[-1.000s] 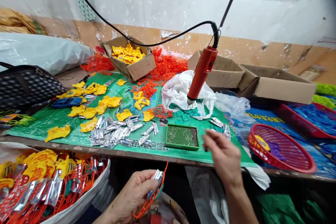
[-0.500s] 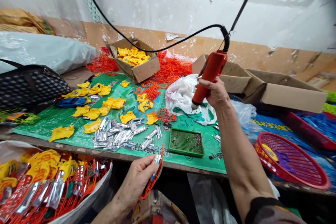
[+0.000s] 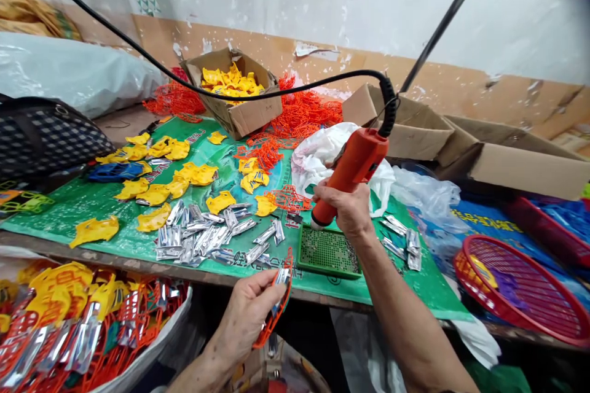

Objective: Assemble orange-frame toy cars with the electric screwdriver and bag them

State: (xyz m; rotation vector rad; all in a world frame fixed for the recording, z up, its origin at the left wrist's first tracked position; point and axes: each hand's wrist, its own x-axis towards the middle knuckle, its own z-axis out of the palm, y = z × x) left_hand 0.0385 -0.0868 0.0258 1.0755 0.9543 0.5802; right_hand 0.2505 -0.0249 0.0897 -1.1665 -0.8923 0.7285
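Note:
My right hand [image 3: 346, 206] is wrapped round a red electric screwdriver [image 3: 353, 167], which hangs tilted from a black cable with its nose over the green screw tray [image 3: 329, 252]. Small screws lie in that tray. Low in front of my body, my left hand [image 3: 249, 310] pinches an orange plastic frame with a shiny metal piece [image 3: 275, 307] against it. Loose silvery metal pieces [image 3: 207, 236] are heaped on the green table cover left of the tray. Yellow plastic parts [image 3: 154, 194] lie scattered behind and beside them.
A cardboard box [image 3: 253, 116] of yellow parts stands at the back amid orange frames [image 3: 308, 113]. White cloth [image 3: 306, 156] lies behind the tray. To the right are a red basket [image 3: 525, 295] and open cartons [image 3: 525, 163]. A sack [image 3: 179, 325] of assembled pieces sits lower left.
My right hand has brought the screwdriver down and left, from above the white cloth to over the screw tray. The left hand keeps its grip on the orange frame, nearly still.

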